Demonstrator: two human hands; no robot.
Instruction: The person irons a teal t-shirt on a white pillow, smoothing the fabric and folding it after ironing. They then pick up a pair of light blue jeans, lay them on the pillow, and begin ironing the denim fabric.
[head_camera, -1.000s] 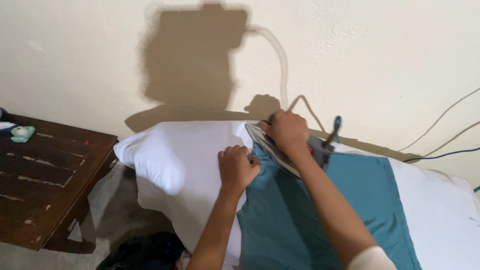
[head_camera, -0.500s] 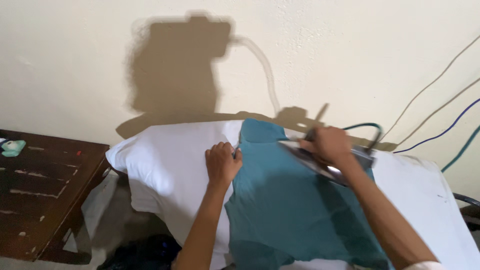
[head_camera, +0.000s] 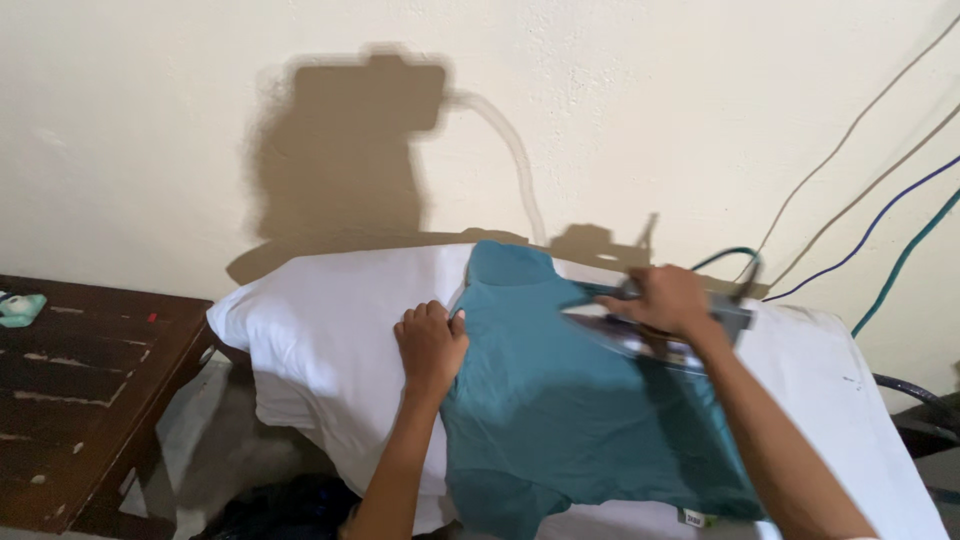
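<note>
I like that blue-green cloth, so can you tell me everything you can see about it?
The teal cloth looks like soft, thin fabric, maybe a garment, lying mostly flat with a few wrinkles on a white padded cover. A narrower part points toward the wall, and a small tag shows at its near edge. The left hand presses its left edge. The right hand holds an iron resting on its upper right part.

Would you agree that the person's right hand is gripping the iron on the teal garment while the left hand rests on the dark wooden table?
Not quite: in the head view the left hand presses on the edge of the teal garment, not the dark wooden table. The right hand does grip the iron on it.
</note>
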